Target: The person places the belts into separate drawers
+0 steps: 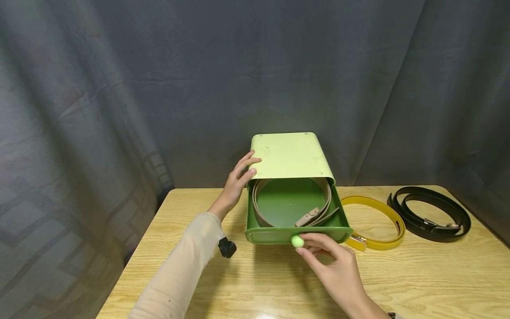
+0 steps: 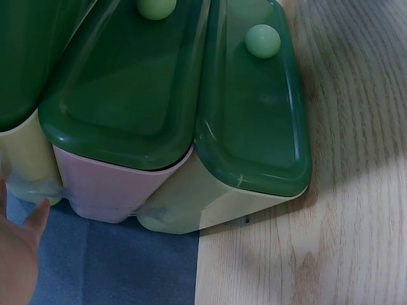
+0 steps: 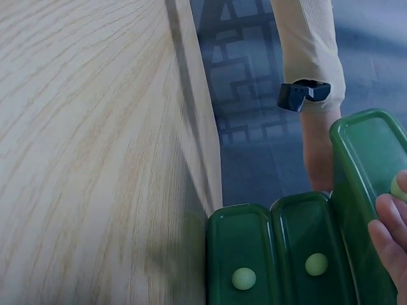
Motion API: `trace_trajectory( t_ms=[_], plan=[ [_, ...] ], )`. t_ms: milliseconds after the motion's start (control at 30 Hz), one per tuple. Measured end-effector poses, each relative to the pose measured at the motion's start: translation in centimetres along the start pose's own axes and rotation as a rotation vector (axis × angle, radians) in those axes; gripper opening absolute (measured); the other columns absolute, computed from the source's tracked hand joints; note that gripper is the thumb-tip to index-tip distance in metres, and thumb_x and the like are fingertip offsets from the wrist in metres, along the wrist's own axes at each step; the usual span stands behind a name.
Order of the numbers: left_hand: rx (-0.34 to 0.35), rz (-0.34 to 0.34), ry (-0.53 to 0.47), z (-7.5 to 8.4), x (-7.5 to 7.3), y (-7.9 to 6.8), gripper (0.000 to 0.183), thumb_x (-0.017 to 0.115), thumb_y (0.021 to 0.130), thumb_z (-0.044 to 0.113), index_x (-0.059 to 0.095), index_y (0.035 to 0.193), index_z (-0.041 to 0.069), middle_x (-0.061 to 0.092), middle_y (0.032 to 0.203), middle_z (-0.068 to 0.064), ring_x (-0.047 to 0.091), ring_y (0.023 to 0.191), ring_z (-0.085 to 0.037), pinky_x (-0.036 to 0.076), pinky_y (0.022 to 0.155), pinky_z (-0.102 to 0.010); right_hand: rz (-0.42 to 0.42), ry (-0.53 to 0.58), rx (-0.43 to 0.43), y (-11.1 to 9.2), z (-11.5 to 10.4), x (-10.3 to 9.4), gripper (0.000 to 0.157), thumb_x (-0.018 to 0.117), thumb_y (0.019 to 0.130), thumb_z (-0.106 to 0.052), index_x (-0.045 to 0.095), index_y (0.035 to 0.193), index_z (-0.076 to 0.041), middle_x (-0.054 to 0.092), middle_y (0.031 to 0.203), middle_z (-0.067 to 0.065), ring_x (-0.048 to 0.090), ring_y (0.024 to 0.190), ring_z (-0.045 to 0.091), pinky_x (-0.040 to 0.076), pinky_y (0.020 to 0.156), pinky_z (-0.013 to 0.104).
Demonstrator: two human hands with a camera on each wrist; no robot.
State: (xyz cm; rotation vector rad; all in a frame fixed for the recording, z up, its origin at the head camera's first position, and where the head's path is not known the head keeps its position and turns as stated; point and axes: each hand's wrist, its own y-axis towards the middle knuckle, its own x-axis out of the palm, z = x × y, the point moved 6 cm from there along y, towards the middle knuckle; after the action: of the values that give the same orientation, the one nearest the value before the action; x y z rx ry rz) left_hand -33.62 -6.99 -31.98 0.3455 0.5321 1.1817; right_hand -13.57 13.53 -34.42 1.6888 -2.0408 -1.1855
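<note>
- I found the taupe belt (image 1: 307, 217) inside the open drawer (image 1: 271, 236).
- Yellow belt (image 1: 400, 223) and black belt (image 1: 464, 219) lay outside, toward the table's (image 1: 398, 283) right edge.
- Right hand (image 1: 332, 261) pinched knob (image 1: 297, 241); left hand (image 1: 235, 184), fingers extended, touched cabinet (image 1: 288, 155).

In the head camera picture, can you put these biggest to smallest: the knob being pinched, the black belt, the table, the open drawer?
1. Table
2. Open drawer
3. Black belt
4. Knob, easily smallest

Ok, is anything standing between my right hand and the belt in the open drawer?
Yes, the drawer front: your right hand pinches the knob outside it, while the belt lies coiled behind it. Nothing visible blocks the way over the front, though the belt's back runs under the cabinet top.
</note>
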Motion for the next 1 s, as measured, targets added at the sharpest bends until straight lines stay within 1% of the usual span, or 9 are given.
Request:
trace_trajectory(
  t_ms=[100,233,300,433,533,667,800,1000],
  plan=[
    [-0.001,0.002,0.001,0.0,0.0,0.0,0.042,0.048,0.1,0.02,0.054,0.136,0.0,0.026,0.161,-0.004,0.018,0.148,-0.021,0.021,0.115,-0.057,-0.003,0.007,0.001,0.0,0.1,0.0,0.044,0.083,0.07,0.012,0.074,0.104,-0.014,0.074,0.092,-0.003,0.068,0.074,0.006,0.054,0.07,0.017],
    [-0.015,-0.001,0.0,0.1,0.0,0.0,0.04,0.047,0.101,0.015,0.053,0.137,-0.003,0.024,0.162,-0.007,0.017,0.149,-0.023,0.02,0.115,-0.057,-0.028,0.007,0.028,0.1,0.1,-0.1,0.041,0.083,0.072,0.01,0.073,0.103,-0.014,0.073,0.094,-0.006,0.068,0.076,0.005,0.055,0.071,0.018],
    [-0.024,-0.004,-0.006,0.4,0.1,0.0,0.039,0.046,0.102,0.012,0.051,0.137,-0.005,0.022,0.162,-0.01,0.015,0.149,-0.025,0.019,0.116,-0.057,-0.035,0.004,0.036,0.2,0.2,-0.2,0.04,0.082,0.073,0.009,0.073,0.104,-0.014,0.073,0.094,-0.007,0.068,0.077,0.005,0.055,0.071,0.018],
    [-0.036,-0.016,-0.008,2.3,0.4,-0.3,0.039,0.045,0.101,0.008,0.049,0.136,-0.01,0.02,0.162,-0.017,0.014,0.149,-0.03,0.018,0.116,-0.057,-0.036,-0.008,0.046,0.3,0.2,-0.4,0.04,0.082,0.074,0.008,0.072,0.106,-0.015,0.072,0.095,-0.008,0.068,0.078,0.005,0.055,0.071,0.019],
    [-0.041,-0.021,-0.003,3.7,0.6,-0.5,0.039,0.045,0.1,0.006,0.048,0.135,-0.012,0.02,0.161,-0.021,0.014,0.149,-0.032,0.02,0.116,-0.057,-0.034,-0.004,0.058,0.5,0.1,-0.5,0.039,0.082,0.075,0.007,0.072,0.106,-0.015,0.072,0.096,-0.009,0.068,0.08,0.005,0.055,0.072,0.019],
    [-0.048,-0.021,0.001,4.0,0.7,-0.6,0.039,0.044,0.1,0.007,0.047,0.134,-0.013,0.019,0.161,-0.021,0.014,0.149,-0.032,0.021,0.115,-0.058,-0.028,0.013,0.059,0.8,0.0,-0.6,0.038,0.081,0.075,0.009,0.073,0.106,-0.012,0.073,0.095,-0.006,0.068,0.079,0.006,0.055,0.072,0.019],
    [-0.052,-0.02,-0.003,4.0,0.7,-0.6,0.04,0.045,0.1,0.008,0.048,0.135,-0.012,0.019,0.161,-0.02,0.014,0.149,-0.031,0.02,0.116,-0.058,-0.028,0.015,0.067,0.9,-0.1,-0.6,0.038,0.081,0.076,0.008,0.073,0.106,-0.012,0.072,0.094,-0.008,0.069,0.08,0.006,0.055,0.072,0.019],
    [-0.051,-0.022,-0.007,4.0,0.6,-0.7,0.04,0.045,0.101,0.008,0.048,0.136,-0.011,0.02,0.161,-0.02,0.014,0.149,-0.032,0.02,0.116,-0.057,-0.021,0.007,0.042,1.1,-0.2,-0.6,0.038,0.082,0.074,0.008,0.073,0.105,-0.011,0.073,0.093,-0.006,0.069,0.08,0.006,0.054,0.074,0.017]
  ],
)
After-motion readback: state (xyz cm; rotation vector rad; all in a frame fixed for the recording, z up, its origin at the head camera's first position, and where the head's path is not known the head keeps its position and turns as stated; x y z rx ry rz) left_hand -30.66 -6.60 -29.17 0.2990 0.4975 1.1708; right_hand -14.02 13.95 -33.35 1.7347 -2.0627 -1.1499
